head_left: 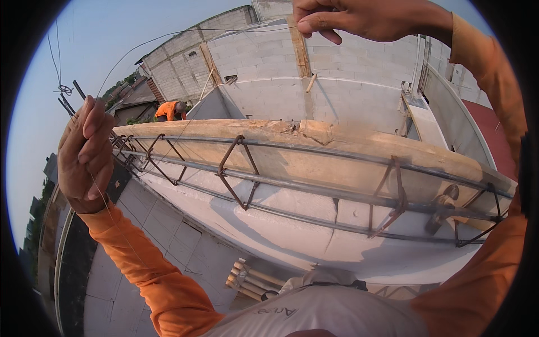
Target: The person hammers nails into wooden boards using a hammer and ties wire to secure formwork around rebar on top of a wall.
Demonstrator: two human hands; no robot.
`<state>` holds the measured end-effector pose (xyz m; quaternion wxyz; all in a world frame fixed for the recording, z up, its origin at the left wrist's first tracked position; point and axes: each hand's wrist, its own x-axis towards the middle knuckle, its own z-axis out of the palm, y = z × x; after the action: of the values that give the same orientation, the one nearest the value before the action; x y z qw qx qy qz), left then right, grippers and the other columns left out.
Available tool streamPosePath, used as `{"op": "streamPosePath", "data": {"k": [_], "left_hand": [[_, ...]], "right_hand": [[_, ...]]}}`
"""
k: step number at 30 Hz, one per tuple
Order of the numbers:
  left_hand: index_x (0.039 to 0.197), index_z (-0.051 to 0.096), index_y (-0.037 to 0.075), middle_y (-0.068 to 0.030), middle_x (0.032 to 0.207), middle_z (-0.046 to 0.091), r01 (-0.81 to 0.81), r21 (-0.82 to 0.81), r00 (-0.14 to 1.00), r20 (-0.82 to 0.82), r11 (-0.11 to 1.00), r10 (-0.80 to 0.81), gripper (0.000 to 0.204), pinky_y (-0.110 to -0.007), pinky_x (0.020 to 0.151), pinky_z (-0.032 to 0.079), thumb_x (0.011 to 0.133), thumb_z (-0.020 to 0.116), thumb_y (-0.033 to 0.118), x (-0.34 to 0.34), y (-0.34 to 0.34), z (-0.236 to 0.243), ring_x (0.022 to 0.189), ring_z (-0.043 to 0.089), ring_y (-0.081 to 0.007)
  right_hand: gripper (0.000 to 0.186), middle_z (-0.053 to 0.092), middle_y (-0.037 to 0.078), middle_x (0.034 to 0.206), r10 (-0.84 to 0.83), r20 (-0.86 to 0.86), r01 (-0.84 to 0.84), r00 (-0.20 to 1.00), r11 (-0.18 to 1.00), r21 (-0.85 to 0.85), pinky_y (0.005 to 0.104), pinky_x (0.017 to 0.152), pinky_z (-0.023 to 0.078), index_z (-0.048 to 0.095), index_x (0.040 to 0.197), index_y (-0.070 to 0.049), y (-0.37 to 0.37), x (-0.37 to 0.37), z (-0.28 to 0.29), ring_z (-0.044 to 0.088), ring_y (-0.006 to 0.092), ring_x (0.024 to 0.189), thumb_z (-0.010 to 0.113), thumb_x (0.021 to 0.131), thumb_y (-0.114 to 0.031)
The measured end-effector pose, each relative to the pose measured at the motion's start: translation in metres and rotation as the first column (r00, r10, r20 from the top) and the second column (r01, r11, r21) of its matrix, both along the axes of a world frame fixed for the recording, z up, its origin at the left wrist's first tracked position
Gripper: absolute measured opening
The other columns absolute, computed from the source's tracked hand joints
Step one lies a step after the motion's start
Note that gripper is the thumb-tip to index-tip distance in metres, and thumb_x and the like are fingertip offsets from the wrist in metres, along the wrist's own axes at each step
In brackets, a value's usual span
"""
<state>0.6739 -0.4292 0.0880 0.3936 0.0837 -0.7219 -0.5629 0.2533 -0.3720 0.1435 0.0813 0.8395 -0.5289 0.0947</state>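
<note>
A thin wire (pixel 213 29) arches between my two raised hands above the wall. My left hand (pixel 90 149), at the left, has its fingers curled round the wire, and a loose end hangs down past my wrist. At the top, my right hand (pixel 342 19) pinches the other part of the wire between thumb and fingers. Below both hands lies a long rebar cage (pixel 292 182), with rusty bent stirrups along its bars. It rests on the pale block wall (pixel 281 210), beside a wooden plank (pixel 247 129) standing on edge along the far side.
A dark hammer-like tool (pixel 441 216) lies against the cage at the right. Further off, a person in orange (pixel 170 110) bends down behind the plank. Grey block walls (pixel 359 62) with wooden props rise at the back. Bundled poles (pixel 255 281) lie low, near my body.
</note>
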Motion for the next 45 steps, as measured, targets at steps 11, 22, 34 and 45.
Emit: {"op": "streamPosePath", "data": {"k": [11, 22, 34, 45], "left_hand": [[0.086, 0.041, 0.009, -0.0088, 0.056, 0.048, -0.278, -0.258, 0.945, -0.246, 0.925, 0.216, 0.038, -0.025, 0.046, 0.046, 0.114, 0.021, 0.025, -0.039, 0.011, -0.071, 0.046, 0.050, -0.0157], [0.088, 0.041, 0.002, -0.0051, 0.067, 0.038, -0.844, -0.171, 0.536, -0.282, 0.509, 0.796, 0.032, -0.025, 0.042, 0.024, 0.111, 0.036, 0.024, -0.104, -0.020, -0.136, 0.041, 0.032, -0.0101], [0.083, 0.038, 0.009, -0.0029, 0.065, 0.035, -0.819, -0.298, 0.571, -0.330, 0.491, 0.752, 0.043, -0.026, 0.045, 0.021, 0.111, 0.034, 0.041, -0.083, -0.032, -0.147, 0.041, 0.022, -0.0089], [0.090, 0.038, 0.010, -0.0084, 0.052, 0.059, -0.501, -0.432, 0.862, -0.167, 0.750, 0.479, 0.031, -0.027, 0.040, 0.041, 0.110, 0.040, 0.034, -0.112, -0.021, -0.117, 0.037, 0.051, -0.0148]], "right_hand": [[0.027, 0.068, 0.008, 0.089, 0.021, -0.116, 0.014, 0.993, 0.957, 0.290, 0.0382, 0.076, 0.055, 0.069, 0.116, -0.005, -0.049, -0.037, -0.014, 0.066, 0.0217, 0.077, 0.054, 0.103, -0.023], [0.022, 0.067, 0.010, 0.091, 0.289, -0.236, -0.176, 0.928, 0.897, 0.406, 0.0386, 0.069, 0.057, 0.068, 0.117, -0.004, -0.092, -0.071, -0.049, 0.066, 0.0231, 0.066, 0.059, 0.101, -0.014], [0.018, 0.059, 0.006, 0.094, -0.190, 0.508, -0.276, 0.840, 0.656, 0.702, 0.0319, 0.056, 0.048, 0.064, 0.104, -0.001, -0.115, -0.055, -0.157, 0.063, 0.0139, 0.064, 0.064, 0.095, -0.016], [0.029, 0.076, 0.007, 0.101, -0.378, 0.576, -0.389, 0.725, 0.466, 0.795, 0.0304, 0.065, 0.051, 0.074, 0.119, -0.004, -0.077, -0.033, -0.189, 0.065, 0.0106, 0.071, 0.068, 0.099, -0.023]]}}
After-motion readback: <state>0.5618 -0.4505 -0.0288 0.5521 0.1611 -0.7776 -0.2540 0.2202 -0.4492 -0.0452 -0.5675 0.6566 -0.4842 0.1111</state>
